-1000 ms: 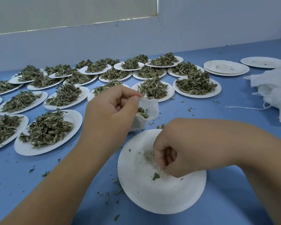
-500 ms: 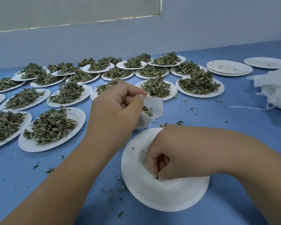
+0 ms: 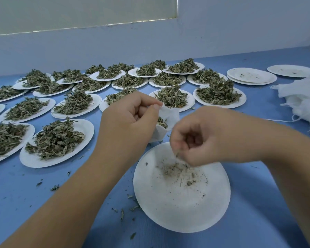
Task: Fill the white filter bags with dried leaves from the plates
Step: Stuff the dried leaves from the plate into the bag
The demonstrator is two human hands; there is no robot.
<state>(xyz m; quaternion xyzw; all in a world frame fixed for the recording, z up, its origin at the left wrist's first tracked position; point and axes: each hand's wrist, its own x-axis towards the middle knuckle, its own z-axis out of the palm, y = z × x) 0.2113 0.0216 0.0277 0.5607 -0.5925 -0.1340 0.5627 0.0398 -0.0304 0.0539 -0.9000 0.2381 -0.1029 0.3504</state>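
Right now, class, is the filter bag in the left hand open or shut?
Open: the left hand pinches the bag by its rim, the mouth gapes, and leaves show inside.

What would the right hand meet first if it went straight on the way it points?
Probably the white filter bag that the left hand pinches, just beyond the right hand; depth is unclear.

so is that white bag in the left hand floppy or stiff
Probably floppy: the bag sags and creases where the left hand pinches its rim. Likely light too: thin cloth, few leaves inside. Could spill if tipped, mouth open.
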